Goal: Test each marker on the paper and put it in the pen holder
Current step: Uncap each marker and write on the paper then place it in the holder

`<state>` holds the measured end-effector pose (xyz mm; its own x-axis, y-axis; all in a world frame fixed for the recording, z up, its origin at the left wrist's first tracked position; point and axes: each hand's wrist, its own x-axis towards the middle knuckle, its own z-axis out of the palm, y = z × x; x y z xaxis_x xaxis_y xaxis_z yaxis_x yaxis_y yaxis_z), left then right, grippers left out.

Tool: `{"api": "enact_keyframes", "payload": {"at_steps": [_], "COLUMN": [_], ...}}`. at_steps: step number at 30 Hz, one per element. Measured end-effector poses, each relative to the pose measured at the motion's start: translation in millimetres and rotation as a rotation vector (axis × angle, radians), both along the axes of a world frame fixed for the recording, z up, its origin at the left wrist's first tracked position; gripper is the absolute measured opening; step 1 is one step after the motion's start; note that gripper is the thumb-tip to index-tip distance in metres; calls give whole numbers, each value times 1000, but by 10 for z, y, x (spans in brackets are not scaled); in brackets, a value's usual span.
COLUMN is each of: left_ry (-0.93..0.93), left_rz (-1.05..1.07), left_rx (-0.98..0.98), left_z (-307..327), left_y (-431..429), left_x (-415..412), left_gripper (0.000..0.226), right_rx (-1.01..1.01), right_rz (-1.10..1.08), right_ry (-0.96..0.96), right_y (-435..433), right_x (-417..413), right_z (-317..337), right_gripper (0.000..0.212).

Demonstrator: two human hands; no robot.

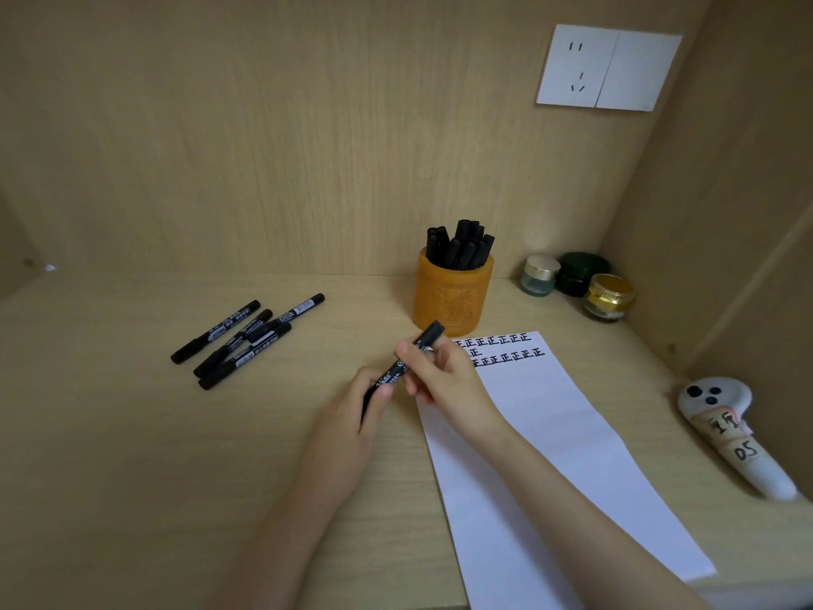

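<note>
Both hands hold one black marker [424, 341] slanted above the desk, just left of the white paper [545, 451]. My left hand [356, 411] grips its lower end, and my right hand [444, 376] pinches its middle. The marker's upper end points toward the orange pen holder [453, 297], which holds several black markers [459, 246]. Rows of black test marks [501, 350] fill the top of the paper. Several loose black markers [246, 341] lie in a pile on the desk to the left.
Three small jars [576, 281] stand in the back right corner. A white controller with labels [730, 429] lies at the right edge beside the paper. A wall socket [607, 66] is on the back panel. Wooden walls close the desk on the back and right.
</note>
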<state>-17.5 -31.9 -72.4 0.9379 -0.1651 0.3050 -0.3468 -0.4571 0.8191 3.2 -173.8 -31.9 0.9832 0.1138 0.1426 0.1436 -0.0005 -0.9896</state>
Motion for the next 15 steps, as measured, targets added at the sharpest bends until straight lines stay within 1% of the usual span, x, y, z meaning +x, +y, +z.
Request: {"api": "enact_keyframes", "payload": {"at_steps": [4, 7, 9, 11, 15], "left_ry": [1, 30, 35, 48, 102], "left_rz": [-13, -47, -56, -44, -36], "left_rx": [34, -40, -56, -61, -127], "left_z": [32, 76, 83, 90, 93], "left_y": [7, 5, -11, -37, -70], "left_x": [-27, -38, -55, -76, -93], "left_gripper": [17, 14, 12, 11, 17], "right_rx": [-17, -28, -18, 22, 102], "right_rz": [13, 25, 26, -9, -176], "right_ry": [7, 14, 3, -16, -5], "right_y": [-16, -35, -50, -61, -149], "right_x": [-25, -36, -42, -48, -11], "right_z": [-30, -29, -23, -24, 8], "right_gripper": [15, 15, 14, 15, 22]}}
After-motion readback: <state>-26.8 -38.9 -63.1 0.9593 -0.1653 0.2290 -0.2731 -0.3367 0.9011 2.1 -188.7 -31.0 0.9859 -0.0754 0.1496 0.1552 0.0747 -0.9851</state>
